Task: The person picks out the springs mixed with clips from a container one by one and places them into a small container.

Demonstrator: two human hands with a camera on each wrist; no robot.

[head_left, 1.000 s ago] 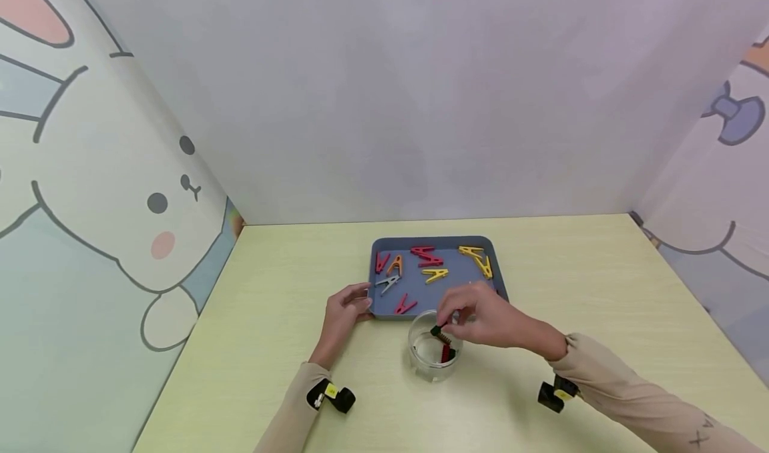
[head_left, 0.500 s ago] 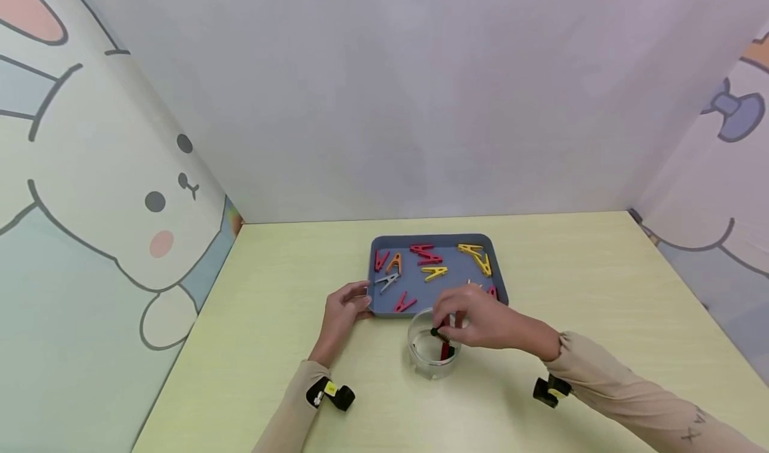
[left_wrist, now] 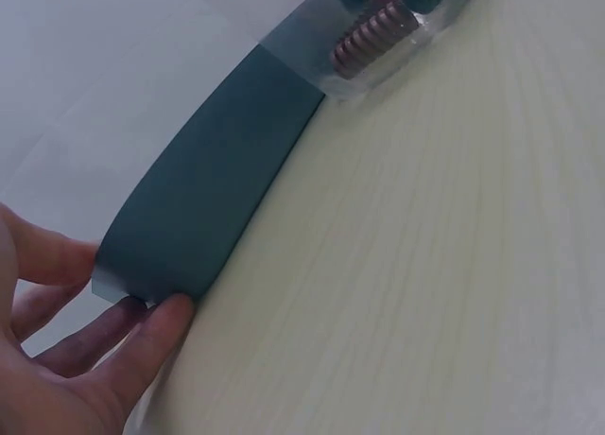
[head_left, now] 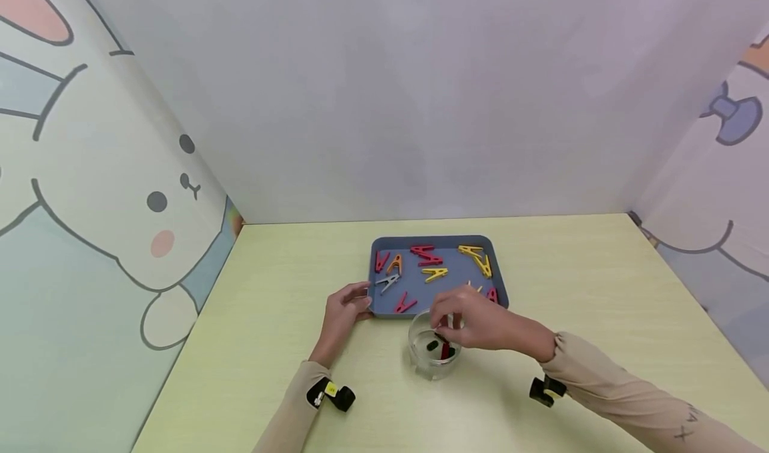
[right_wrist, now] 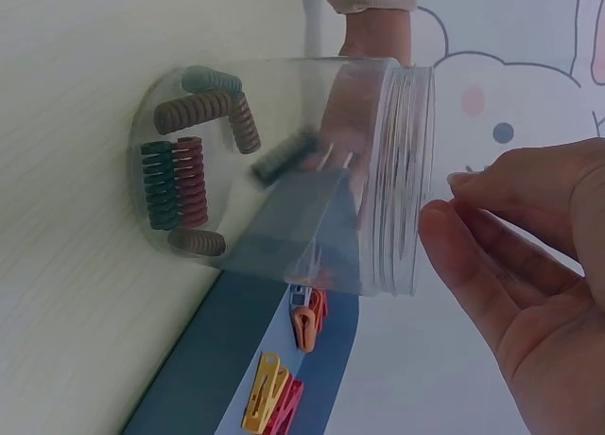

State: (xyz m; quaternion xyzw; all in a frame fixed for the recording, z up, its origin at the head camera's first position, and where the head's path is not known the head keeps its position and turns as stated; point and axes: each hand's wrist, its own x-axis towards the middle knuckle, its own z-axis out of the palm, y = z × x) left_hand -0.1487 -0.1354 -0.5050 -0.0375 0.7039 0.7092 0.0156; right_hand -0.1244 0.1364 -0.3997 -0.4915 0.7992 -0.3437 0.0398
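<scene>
A clear round jar (head_left: 434,371) stands upright just in front of the blue-grey tray (head_left: 414,316). In the right wrist view, several coil springs in green, dark red and brown lie on the jar's bottom, among them a red spring (right_wrist: 191,182). A blurred green spring (right_wrist: 284,157) is in mid-air inside the jar. My right hand (head_left: 474,316) is at the jar's mouth, thumb and fingertips close together with nothing between them. My left hand (head_left: 342,316) grips the tray's near left corner, with fingertips on its wall (left_wrist: 208,180).
Several clothespins in red, yellow, orange and grey lie in the tray, such as a yellow clothespin (head_left: 434,275). Everything stands on a pale wooden table (head_left: 288,279). A white wall (head_left: 420,106) rises at the back, with cartoon-printed panels at both sides.
My right hand has let go of a green spring, which drops inside the jar. Before, it pinched that spring above the jar. My left hand stays on the tray corner.
</scene>
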